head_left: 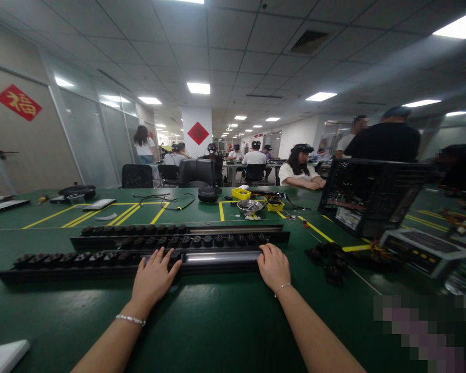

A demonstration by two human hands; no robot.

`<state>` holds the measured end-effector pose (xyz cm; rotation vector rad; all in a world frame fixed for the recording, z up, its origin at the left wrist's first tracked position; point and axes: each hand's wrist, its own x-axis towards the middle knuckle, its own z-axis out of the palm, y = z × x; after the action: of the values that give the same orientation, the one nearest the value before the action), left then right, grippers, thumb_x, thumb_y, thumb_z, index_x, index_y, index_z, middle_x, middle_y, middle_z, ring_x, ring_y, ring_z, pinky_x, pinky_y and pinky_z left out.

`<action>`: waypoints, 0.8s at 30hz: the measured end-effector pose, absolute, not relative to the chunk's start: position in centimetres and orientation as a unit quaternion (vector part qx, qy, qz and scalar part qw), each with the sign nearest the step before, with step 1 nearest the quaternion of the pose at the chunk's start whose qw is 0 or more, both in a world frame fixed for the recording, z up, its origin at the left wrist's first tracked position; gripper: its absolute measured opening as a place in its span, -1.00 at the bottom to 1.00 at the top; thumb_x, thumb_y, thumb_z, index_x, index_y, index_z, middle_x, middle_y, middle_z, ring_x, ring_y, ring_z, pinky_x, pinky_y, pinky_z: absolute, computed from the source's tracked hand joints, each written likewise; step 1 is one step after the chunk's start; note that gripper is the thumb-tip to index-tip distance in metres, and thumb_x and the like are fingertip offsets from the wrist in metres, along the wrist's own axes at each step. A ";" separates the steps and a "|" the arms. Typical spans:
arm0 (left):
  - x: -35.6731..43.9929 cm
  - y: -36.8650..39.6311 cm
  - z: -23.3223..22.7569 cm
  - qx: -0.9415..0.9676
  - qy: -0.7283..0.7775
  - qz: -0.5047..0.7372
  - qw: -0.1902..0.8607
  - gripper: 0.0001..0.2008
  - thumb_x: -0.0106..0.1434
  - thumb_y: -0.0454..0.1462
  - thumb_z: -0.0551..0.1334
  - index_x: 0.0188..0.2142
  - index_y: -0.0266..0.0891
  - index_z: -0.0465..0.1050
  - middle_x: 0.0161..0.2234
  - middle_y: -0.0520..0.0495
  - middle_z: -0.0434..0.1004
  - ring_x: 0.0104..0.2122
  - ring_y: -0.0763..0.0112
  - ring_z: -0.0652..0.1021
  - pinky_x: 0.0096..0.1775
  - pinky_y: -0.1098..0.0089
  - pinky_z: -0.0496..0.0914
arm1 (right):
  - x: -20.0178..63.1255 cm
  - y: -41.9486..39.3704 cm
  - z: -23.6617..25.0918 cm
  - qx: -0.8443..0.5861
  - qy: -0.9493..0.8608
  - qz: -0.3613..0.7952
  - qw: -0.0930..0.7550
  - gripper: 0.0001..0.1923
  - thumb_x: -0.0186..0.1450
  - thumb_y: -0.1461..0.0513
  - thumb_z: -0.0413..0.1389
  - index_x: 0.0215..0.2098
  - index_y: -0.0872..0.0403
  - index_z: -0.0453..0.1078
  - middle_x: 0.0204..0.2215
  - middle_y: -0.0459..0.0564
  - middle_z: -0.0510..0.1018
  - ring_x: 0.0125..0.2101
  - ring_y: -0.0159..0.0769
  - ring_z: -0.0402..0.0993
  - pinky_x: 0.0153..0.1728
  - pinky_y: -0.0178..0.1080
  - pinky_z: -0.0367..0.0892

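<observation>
A long black rail lies on the green table in front of me, with a row of small black round parts on its left half and a bare shiny channel on the right. My left hand rests at the right end of that row, fingers spread over the rail and the last parts. My right hand is at the rail's right end, fingers bent and close together against it; its thumb is mostly hidden. Just behind lies a second black rail carrying more round parts.
Right of the rails are a pile of loose black parts, a power supply unit and an open computer case. Farther back are a metal bowl, a yellow tray and black cables. Several people sit or stand beyond.
</observation>
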<state>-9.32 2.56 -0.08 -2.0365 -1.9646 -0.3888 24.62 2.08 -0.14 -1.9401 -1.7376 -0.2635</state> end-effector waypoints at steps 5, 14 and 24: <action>-9.1 2.4 0.1 -0.706 -0.680 -0.141 0.136 -0.38 0.21 0.05 -0.14 0.16 -0.18 0.15 0.19 -0.22 0.15 0.18 0.13 0.18 0.12 0.02 0.02 | 24.7 2.1 -0.2 -0.718 -0.639 -0.097 0.259 -0.62 0.25 0.23 -0.15 -0.03 0.04 0.35 0.00 0.04 0.37 0.02 -0.23 0.20 0.02 -0.18 0.06; -8.4 2.2 0.4 -0.703 -0.684 -0.140 0.134 -0.39 0.21 0.06 -0.13 0.15 -0.19 0.18 0.19 -0.22 0.15 0.17 0.11 0.20 0.11 0.03 0.04 | 24.7 2.1 -0.2 -0.714 -0.640 -0.105 0.263 -0.63 0.24 0.23 -0.13 -0.05 0.04 0.36 -0.02 0.04 0.39 0.00 -0.23 0.22 0.00 -0.20 0.07; -7.9 2.2 0.3 -0.712 -0.674 -0.136 0.138 -0.37 0.22 0.06 -0.16 0.15 -0.21 0.17 0.19 -0.21 0.15 0.17 0.13 0.19 0.12 0.04 0.04 | 24.5 2.1 -0.1 -0.715 -0.638 -0.097 0.268 -0.62 0.25 0.23 -0.15 -0.04 0.05 0.36 -0.01 0.04 0.38 0.01 -0.23 0.21 0.02 -0.19 0.06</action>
<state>-7.90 2.15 0.27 -2.0603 -1.9503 -0.3935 24.50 2.07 -0.14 -1.9302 -1.7216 -0.2604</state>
